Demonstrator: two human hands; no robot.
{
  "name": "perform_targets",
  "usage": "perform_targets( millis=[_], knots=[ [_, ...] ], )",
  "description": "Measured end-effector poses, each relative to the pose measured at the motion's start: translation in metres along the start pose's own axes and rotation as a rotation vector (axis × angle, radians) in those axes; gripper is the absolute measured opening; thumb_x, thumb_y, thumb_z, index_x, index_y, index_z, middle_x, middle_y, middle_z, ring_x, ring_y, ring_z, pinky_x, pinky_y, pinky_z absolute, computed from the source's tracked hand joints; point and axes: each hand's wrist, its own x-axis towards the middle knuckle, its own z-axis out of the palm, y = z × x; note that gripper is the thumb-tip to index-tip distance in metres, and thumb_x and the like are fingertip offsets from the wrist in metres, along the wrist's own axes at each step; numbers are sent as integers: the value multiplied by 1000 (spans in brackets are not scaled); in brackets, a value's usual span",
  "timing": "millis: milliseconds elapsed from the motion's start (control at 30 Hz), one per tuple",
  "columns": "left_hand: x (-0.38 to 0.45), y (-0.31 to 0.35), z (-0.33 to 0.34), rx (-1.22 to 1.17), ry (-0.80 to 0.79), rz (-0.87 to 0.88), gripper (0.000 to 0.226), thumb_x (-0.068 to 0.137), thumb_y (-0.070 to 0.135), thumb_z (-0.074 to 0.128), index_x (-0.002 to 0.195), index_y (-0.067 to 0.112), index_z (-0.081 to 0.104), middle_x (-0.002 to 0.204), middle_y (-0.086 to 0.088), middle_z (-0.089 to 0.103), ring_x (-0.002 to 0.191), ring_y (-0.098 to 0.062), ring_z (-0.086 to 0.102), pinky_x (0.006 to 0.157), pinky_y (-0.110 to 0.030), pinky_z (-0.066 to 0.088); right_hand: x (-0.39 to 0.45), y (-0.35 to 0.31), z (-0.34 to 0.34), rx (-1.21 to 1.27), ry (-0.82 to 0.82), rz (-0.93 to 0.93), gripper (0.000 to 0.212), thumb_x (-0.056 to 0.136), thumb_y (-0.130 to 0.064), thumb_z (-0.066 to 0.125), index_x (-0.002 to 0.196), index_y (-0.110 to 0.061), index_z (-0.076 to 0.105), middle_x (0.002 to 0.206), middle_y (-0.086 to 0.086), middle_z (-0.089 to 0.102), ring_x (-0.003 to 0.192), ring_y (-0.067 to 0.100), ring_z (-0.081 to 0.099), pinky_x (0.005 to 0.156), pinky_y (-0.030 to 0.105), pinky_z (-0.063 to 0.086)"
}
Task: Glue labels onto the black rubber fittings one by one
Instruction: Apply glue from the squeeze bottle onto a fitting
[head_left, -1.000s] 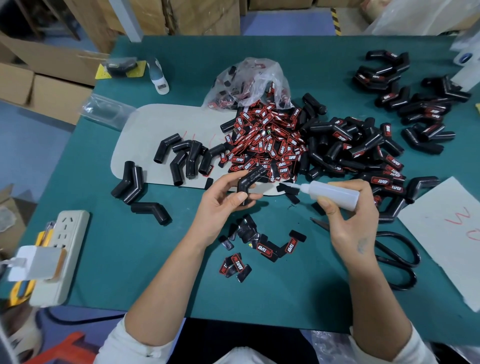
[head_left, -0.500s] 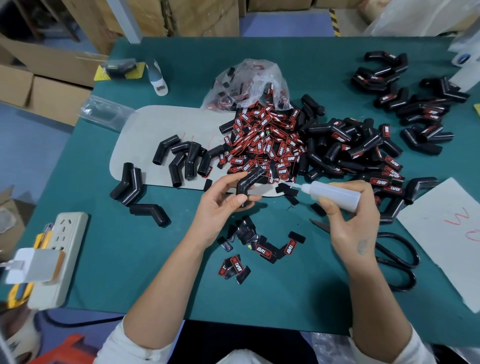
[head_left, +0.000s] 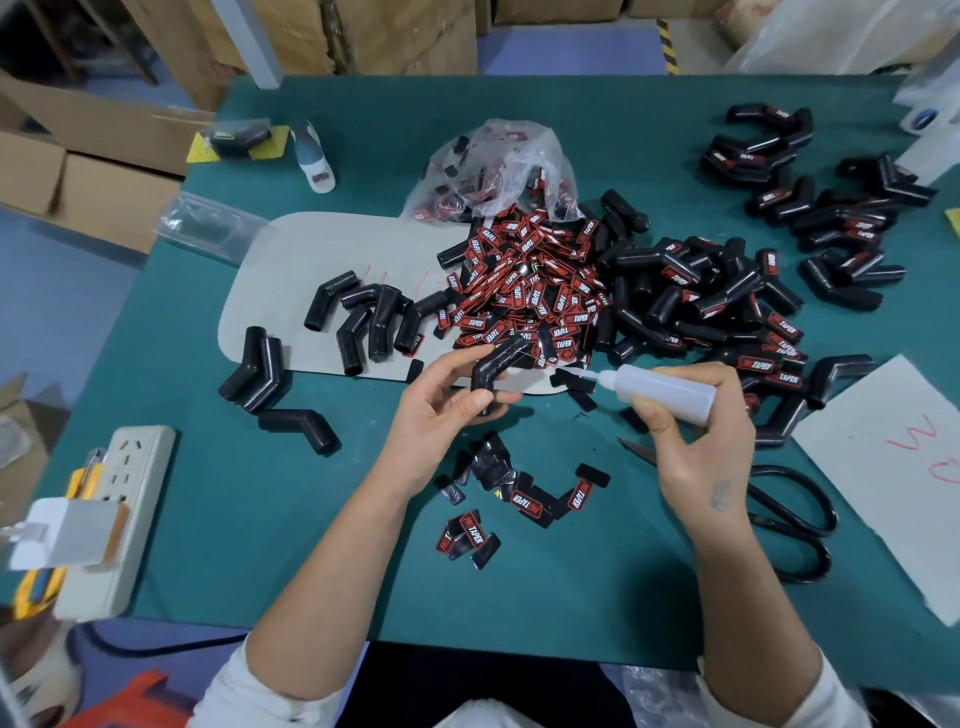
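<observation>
Head view shows the job well underway but far from finished. The left hand (head_left: 441, 410) holds one bare black elbow fitting (head_left: 496, 366) above the green desk (head_left: 260, 519), fingers and thumb curled round its lower leg, its upper leg angled toward the label pile. The right hand (head_left: 696, 447) is wrapped around a white glue bottle (head_left: 660, 387), whose nozzle points left at the fitting but stands a little apart from it, so glue does not look applied to this piece yet.

Fittings already carrying red-and-black labels lie in a heap (head_left: 727, 306) right of centre and in a looser group (head_left: 821, 208) at the far right. Unlabelled fittings (head_left: 363, 322) wait on and beside the pale mat (head_left: 311, 249) to the left, fewer than the finished ones. A large pile of loose labels (head_left: 524, 291) spills from a plastic bag (head_left: 493, 171), and a few more labels (head_left: 524, 504) lie between the forearms. Judging by these piles, most fittings on the desk are done, and roughly a dozen remain.
</observation>
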Motion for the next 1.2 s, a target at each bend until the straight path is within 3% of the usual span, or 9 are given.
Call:
perform_targets(
  millis=[267, 533, 700, 1200],
  knots=[
    [-1, -1, -1, -16, 6, 3, 39, 100, 18, 68, 137, 27, 65, 130, -17, 64, 114, -42, 72, 96, -40, 59, 0, -1, 2, 3, -12, -3, 20, 95, -36, 70, 109, -40, 57, 107, -30, 65, 98, 0, 64, 83, 10, 44],
    [-1, 0, -1, -29, 12, 4, 42, 97, 32, 76, 137, 28, 65, 133, -27, 59, 116, -42, 71, 96, -40, 59, 0, 4, -1, -10, 21, 17, 21, 94, -35, 70, 110, -33, 57, 106, -31, 64, 98, -2, 61, 83, 12, 44],
    [-1, -1, -2, -35, 14, -2, 39, 100, 19, 67, 137, 27, 65, 127, -12, 68, 116, -42, 71, 96, -39, 60, 1, 3, -2, -19, 16, 18, 22, 94, -35, 70, 110, -34, 56, 106, -31, 64, 99, -2, 61, 84, 11, 43],
    [0, -4, -4, -52, 24, -4, 39, 101, 15, 65, 139, 25, 64, 125, -8, 69, 116, -42, 71, 95, -39, 59, 1, 1, -3, -6, 21, 25, 21, 94, -35, 70, 110, -31, 57, 105, -31, 63, 96, -3, 61, 83, 10, 43]
  ],
)
